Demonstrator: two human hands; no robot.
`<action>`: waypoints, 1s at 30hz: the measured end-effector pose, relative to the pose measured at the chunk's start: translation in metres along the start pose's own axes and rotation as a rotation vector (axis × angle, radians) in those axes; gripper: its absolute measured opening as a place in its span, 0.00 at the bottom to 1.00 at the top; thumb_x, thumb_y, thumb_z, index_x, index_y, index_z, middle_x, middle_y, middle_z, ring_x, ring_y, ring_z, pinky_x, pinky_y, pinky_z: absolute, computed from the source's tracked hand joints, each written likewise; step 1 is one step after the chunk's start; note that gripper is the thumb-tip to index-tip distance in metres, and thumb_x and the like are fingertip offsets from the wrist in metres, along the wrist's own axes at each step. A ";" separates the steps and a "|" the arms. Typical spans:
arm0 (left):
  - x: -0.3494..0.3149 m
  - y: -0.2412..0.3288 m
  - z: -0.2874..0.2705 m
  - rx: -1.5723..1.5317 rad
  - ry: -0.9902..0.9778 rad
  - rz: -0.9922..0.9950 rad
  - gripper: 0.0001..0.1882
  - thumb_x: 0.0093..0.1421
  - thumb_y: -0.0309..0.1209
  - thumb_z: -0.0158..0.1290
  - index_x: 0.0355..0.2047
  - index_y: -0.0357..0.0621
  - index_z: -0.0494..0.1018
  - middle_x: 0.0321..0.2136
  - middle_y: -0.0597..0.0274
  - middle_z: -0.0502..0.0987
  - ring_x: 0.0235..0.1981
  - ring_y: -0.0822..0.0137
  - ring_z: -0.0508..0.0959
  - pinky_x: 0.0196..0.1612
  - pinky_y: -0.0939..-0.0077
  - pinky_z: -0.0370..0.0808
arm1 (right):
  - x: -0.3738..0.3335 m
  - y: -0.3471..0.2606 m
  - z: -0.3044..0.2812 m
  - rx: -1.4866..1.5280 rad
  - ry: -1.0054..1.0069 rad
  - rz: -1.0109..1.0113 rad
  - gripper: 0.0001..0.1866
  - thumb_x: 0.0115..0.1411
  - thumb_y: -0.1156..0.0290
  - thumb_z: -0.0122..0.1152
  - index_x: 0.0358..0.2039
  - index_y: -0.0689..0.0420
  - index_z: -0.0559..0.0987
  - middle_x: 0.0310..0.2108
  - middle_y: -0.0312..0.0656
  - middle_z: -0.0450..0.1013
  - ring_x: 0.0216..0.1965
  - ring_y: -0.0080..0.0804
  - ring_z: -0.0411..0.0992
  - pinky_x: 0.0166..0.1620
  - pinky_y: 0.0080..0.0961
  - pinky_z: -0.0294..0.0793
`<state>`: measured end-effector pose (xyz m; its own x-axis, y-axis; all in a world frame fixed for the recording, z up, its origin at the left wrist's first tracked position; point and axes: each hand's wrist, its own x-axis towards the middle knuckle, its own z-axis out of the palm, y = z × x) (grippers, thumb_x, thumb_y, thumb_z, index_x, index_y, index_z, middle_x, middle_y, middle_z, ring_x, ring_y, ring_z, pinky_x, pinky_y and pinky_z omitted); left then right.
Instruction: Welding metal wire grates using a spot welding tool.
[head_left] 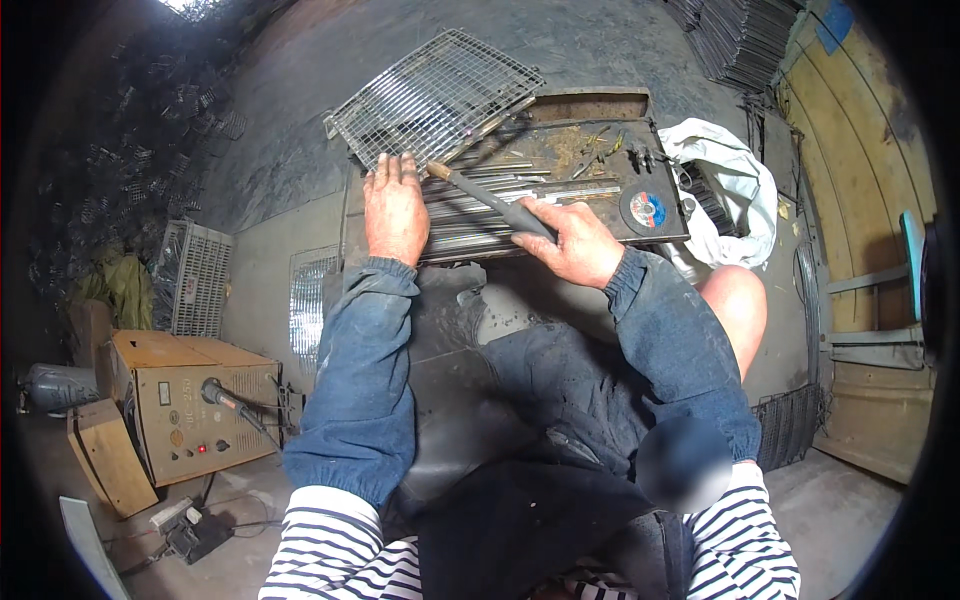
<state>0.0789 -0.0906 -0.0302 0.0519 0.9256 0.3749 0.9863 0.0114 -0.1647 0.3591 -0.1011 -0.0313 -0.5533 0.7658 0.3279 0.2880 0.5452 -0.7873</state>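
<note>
My right hand [580,242] is closed around the dark handle of a welding torch [490,197]. The torch's copper-coloured nozzle points up and left, close to the near corner of a wire grid [440,100]. On that grid's near edge lies my left hand [397,212], fingers stretched out side by side. The grid rests tilted over the far left part of a low, dark metal work table [640,185]. Beneath the torch, several thin metal rods [470,225] lie across the tabletop. A cutting disc [643,210] lies flat near the table's right side.
Beside the table's right edge sits a white sack [735,180] with dark pieces inside. An orange welding machine [200,400] stands at the lower left, near a pale plastic crate [200,280]. Dark wire parts [130,150] are heaped at the far left. A yellowish panel [850,150] borders the right.
</note>
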 end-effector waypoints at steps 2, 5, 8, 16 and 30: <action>0.001 0.008 -0.011 -0.081 -0.111 -0.022 0.29 0.58 0.22 0.47 0.62 0.30 0.68 0.63 0.41 0.70 0.68 0.47 0.65 0.70 0.51 0.59 | -0.001 0.005 -0.001 -0.010 -0.015 -0.001 0.21 0.62 0.64 0.66 0.51 0.63 0.78 0.34 0.57 0.79 0.37 0.57 0.79 0.42 0.43 0.78; -0.002 -0.003 -0.005 -0.004 -0.041 0.020 0.27 0.60 0.25 0.50 0.61 0.31 0.69 0.63 0.40 0.69 0.68 0.47 0.65 0.70 0.50 0.60 | 0.002 0.005 0.004 -0.029 -0.013 -0.013 0.18 0.61 0.65 0.66 0.49 0.62 0.78 0.33 0.57 0.78 0.37 0.58 0.78 0.41 0.45 0.77; -0.001 0.005 -0.006 -0.005 -0.038 -0.001 0.25 0.66 0.31 0.50 0.62 0.32 0.68 0.64 0.43 0.69 0.68 0.48 0.64 0.70 0.49 0.60 | 0.002 0.003 0.002 0.009 0.022 -0.059 0.19 0.61 0.66 0.66 0.49 0.62 0.77 0.33 0.58 0.78 0.36 0.59 0.78 0.40 0.45 0.77; 0.001 -0.002 0.003 -0.047 -0.004 -0.016 0.25 0.63 0.31 0.52 0.59 0.32 0.72 0.62 0.44 0.70 0.68 0.49 0.65 0.68 0.54 0.62 | 0.002 0.003 0.004 -0.020 0.044 -0.069 0.20 0.61 0.66 0.67 0.49 0.63 0.77 0.32 0.59 0.78 0.35 0.60 0.78 0.39 0.44 0.77; 0.000 0.001 -0.007 -0.006 -0.070 0.034 0.31 0.56 0.26 0.53 0.62 0.31 0.69 0.63 0.41 0.70 0.68 0.49 0.64 0.71 0.52 0.58 | 0.001 0.007 0.006 -0.031 0.038 -0.044 0.21 0.61 0.64 0.67 0.50 0.64 0.77 0.32 0.60 0.78 0.35 0.60 0.78 0.38 0.45 0.77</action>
<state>0.0812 -0.0937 -0.0240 0.0747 0.9495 0.3049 0.9851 -0.0227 -0.1707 0.3565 -0.0987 -0.0397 -0.5357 0.7531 0.3819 0.2883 0.5883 -0.7555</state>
